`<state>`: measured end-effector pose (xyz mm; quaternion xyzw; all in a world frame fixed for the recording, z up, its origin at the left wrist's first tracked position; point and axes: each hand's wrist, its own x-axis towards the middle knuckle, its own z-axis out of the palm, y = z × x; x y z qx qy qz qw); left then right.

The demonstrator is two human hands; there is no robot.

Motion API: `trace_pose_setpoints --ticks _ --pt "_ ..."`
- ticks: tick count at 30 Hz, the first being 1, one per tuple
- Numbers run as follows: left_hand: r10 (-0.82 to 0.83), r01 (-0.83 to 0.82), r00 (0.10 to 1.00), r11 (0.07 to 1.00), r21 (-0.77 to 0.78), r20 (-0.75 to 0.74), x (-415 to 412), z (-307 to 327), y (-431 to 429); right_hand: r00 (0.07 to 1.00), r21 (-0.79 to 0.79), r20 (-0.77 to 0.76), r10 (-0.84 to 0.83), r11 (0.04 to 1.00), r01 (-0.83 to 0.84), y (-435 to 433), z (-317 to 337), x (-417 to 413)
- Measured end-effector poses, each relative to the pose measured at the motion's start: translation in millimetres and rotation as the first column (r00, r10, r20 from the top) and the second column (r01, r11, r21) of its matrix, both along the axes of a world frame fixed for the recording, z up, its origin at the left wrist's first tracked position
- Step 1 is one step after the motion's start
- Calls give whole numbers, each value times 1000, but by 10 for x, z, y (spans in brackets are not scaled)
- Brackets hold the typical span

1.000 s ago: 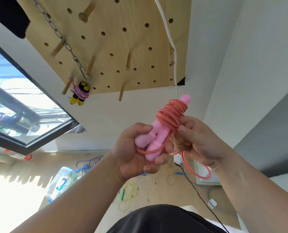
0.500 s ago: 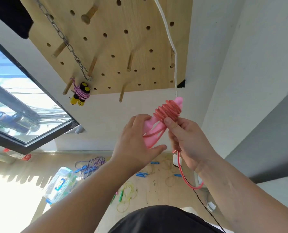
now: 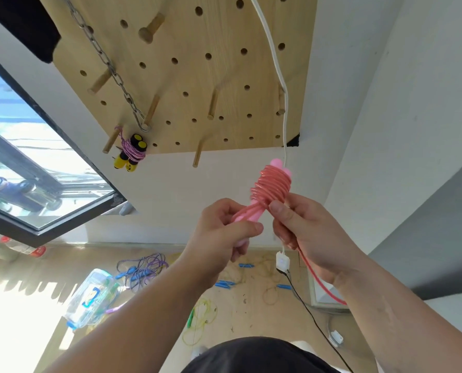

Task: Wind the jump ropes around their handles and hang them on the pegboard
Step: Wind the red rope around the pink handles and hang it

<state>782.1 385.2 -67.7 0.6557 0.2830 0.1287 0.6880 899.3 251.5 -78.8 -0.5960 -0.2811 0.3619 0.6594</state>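
While the pink jump rope (image 3: 267,193) sits between our fingers (image 3: 277,209), coils (image 3: 274,181) packed just above them, our left hand (image 3: 221,235) grips the handles (image 3: 277,162) and our right hand (image 3: 305,232) pinches the cord (image 3: 264,202). A loose tail (image 3: 314,275) hangs below the right fingers; if this pinch slackens, we think the coils may unwind.

left hand (image 3: 220,232): bare, fingers bare too
right hand (image 3: 307,232): bare, thumbnail short and plain
left forearm (image 3: 133,313): bare down to the frame edge
right forearm (image 3: 402,313): bare likewise
clothing: black garment (image 3: 256,356), smooth plain fabric, at bottom centre between the forearms
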Motion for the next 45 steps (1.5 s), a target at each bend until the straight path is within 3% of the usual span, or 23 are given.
trace_pose_setpoints --ticks 3,6,10,12,14,16,17,19,21,25,29,31,33,35,37,41,45 --pt "-103 114 993 964 -240 60 -30 14 16 998 39 -30 50 998 -49 4 15 57" --pt "-206 234 972 861 -451 111 -60 16 65 998 -18 18 62 998 -62 21 46 115" --pt "-264 323 946 755 -571 186 -91 -36 122 999 -24 13 41 999 -41 33 63 110" --pt "-278 332 943 764 -554 182 -72 -11 132 999 9 -38 -5 1000 5 44 72 73" --pt "-218 240 971 878 -415 99 -18 53 106 993 0 -55 -106 994 106 67 91 31" --pt "-50 51 999 994 -95 11 37 124 49 969 -13 -77 -236 972 236 104 109 3" --pt "44 -43 999 995 94 -12 54 151 22 953 -22 -83 -292 957 291 122 119 -7" --pt "92 -70 995 889 452 -27 64 171 -34 927 -48 -65 -369 929 366 165 129 -27" --pt "76 0 994 720 694 -79 69 148 -98 918 -62 -56 -393 919 390 200 139 -65" --pt "157 -133 986 492 860 63 101 39 -84 925 -55 -8 -380 924 379 243 219 -119" --pt "150 -196 977 383 903 148 111 65 41 955 -12 18 -295 955 295 221 248 -100" --pt "192 -241 967 480 844 167 118 139 49 972 62 -25 -234 970 235 204 270 -107" --pt "232 -287 957 657 697 175 137 195 32 984 124 -62 -167 977 174 184 303 -96" --pt "243 -298 955 806 512 173 155 214 33 994 118 -31 -109 987 112 165 319 -50" --pt "256 -299 951 899 320 170 161 211 48 997 62 19 -69 996 68 145 315 16" --pt "278 -287 955 954 82 105 150 193 46 999 -11 50 -11 1000 11 107 268 94" --pt "192 -170 977 964 -203 95 139 189 66 996 -31 86 18 999 -15 96 181 120"
